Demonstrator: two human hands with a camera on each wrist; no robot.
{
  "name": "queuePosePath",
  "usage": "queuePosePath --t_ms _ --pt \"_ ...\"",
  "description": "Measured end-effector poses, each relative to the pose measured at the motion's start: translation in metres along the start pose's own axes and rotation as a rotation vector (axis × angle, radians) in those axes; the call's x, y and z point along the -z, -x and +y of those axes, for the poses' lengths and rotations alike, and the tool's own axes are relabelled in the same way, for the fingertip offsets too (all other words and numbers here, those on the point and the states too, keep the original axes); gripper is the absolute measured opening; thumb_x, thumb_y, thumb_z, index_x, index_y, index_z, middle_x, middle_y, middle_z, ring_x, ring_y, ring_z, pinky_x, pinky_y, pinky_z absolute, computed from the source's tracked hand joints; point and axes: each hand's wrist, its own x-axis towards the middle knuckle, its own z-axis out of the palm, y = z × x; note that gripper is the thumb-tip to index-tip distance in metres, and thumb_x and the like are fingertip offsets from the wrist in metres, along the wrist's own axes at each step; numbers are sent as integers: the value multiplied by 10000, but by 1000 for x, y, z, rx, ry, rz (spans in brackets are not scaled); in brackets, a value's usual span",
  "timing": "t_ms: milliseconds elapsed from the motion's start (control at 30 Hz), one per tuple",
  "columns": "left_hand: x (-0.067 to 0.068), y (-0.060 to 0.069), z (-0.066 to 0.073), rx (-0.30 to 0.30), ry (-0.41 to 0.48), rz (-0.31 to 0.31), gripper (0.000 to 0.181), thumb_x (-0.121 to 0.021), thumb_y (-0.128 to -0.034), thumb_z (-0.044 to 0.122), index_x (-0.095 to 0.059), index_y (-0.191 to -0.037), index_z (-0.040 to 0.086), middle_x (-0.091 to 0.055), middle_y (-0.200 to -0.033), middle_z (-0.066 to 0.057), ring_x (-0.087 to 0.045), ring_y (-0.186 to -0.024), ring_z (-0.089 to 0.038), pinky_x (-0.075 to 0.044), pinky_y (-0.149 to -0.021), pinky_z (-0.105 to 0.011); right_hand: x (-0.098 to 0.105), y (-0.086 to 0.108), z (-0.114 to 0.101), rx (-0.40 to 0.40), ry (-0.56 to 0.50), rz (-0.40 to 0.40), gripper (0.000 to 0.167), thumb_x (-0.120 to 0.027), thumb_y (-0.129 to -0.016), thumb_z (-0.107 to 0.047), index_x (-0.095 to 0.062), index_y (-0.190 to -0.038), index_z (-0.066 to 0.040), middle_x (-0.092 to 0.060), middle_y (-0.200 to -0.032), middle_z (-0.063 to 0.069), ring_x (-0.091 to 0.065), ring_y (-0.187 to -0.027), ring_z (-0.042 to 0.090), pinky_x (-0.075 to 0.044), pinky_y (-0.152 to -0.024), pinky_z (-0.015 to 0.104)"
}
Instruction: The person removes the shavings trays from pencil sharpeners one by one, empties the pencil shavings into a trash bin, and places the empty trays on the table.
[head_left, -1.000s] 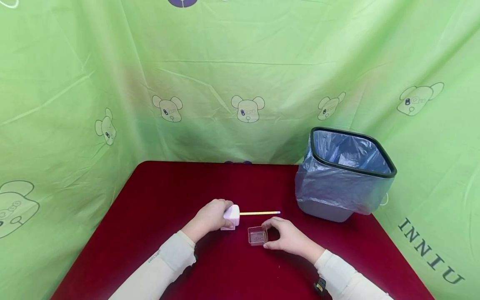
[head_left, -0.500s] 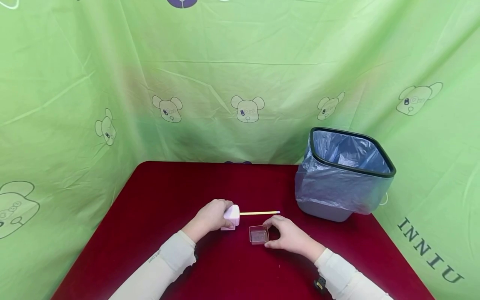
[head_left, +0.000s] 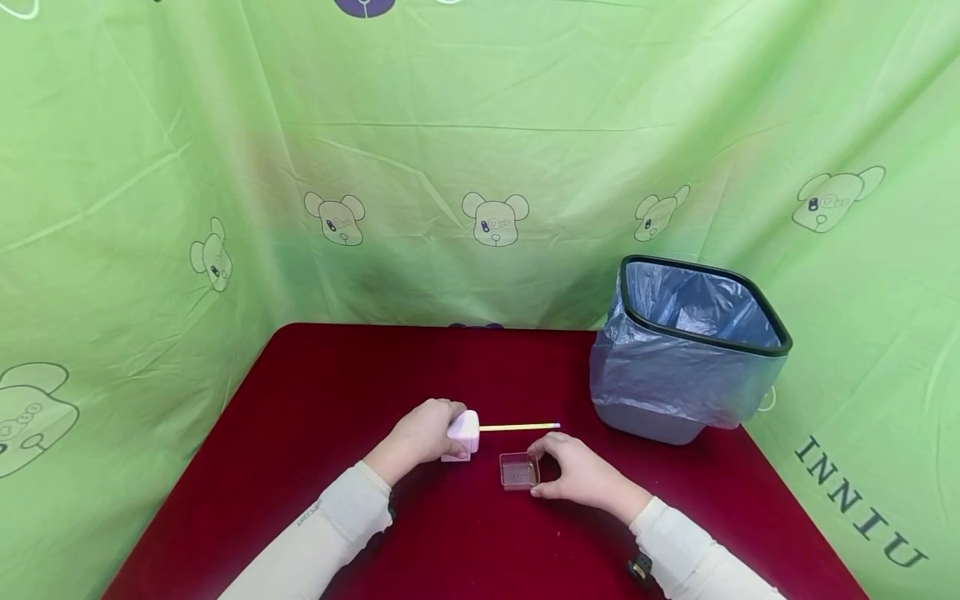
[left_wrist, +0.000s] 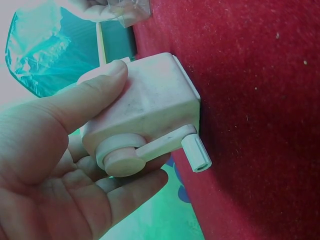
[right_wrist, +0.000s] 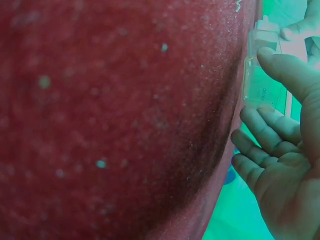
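Note:
My left hand (head_left: 426, 430) grips a pale pink pencil sharpener (head_left: 467, 432) on the table, thumb over its body in the left wrist view. A crank handle (left_wrist: 165, 142) sticks out from the sharpener's near end in that view. From its other side a yellow pencil (head_left: 517, 427) points right, its tip end hidden in the sharpener. My right hand (head_left: 583, 477) holds a small clear plastic tray (head_left: 517, 472) by its right side, between thumb and fingers, just right of the sharpener and apart from it. Tiny dark specks show in the tray; what they are is unclear.
A grey bin (head_left: 651, 422) lined with a bluish plastic bag stands at the table's back right. The table has a dark red cloth (head_left: 375, 367). Green printed curtains (head_left: 420, 167) hang behind it and at both sides.
The right hand and the clear tray have shifted very slightly to the right, away from the sharpener. The left hand, sharpener and pencil have stayed in place.

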Motion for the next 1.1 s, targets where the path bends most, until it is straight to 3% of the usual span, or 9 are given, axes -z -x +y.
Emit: queuePosePath --t_ms 733,1100 --pt "-2 -1 -1 4 0 2 682 -931 -751 279 -655 -1330 46 -711 -1163 -95 -626 -952 -199 -558 -893 -375 4 -3 -4 4 80 -18 469 -913 -735 -302 -701 -1105 -107 -666 -1055 -47 -611 -1039 135 -526 -938 372" --pt "-3 -1 -3 18 57 11 653 -938 -738 252 -671 -1300 55 -717 -1147 -82 -627 -921 -182 -552 -866 -369 7 -2 -9 -6 116 -31 483 -905 -749 -312 -696 -1127 -94 -671 -1064 -34 -603 -1033 134 -531 -923 374"
